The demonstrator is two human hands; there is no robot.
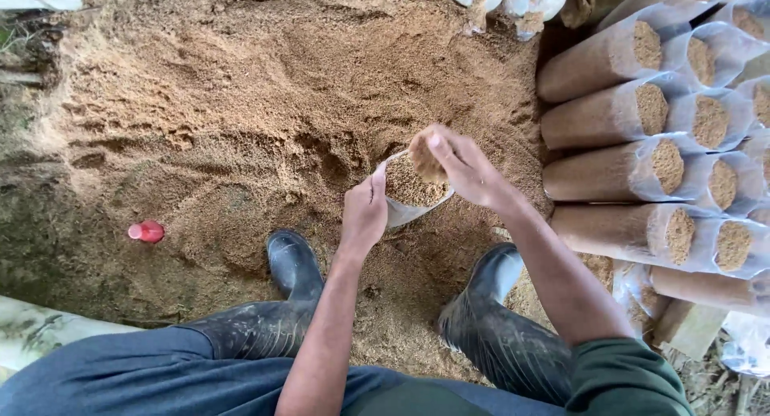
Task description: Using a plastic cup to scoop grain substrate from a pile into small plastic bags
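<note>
A: What filled most of the view?

B: A wide heap of sawdust (241, 103) covered the ground. To the right of it lay a stack of filled bags (634, 143), clear plastic tubes packed tight with the same brown stuff, on their sides with the open mouths facing away from the heap.

A: And the person?

B: Black rubber boots (293, 263) stood planted in the sawdust, one on each side of the work. Between them, just ahead of the toes, a small clear bag (409, 195) stood upright, roughly filled to its mouth.

A: The hands?

B: The left hand (365, 211) pinched the near rim of the bag, closed on the plastic and holding the mouth open. The right hand (465, 167) was cupped around a clump of sawdust right above the opening, fingers curled on it.

A: Any advice for that step?

B: I'd judge it went best with the rim held taut and the handful dropped low into the mouth, so little spilled.

A: Anything smaller?

B: A little red cap (147, 231) lay off to the left, well apart.
</note>
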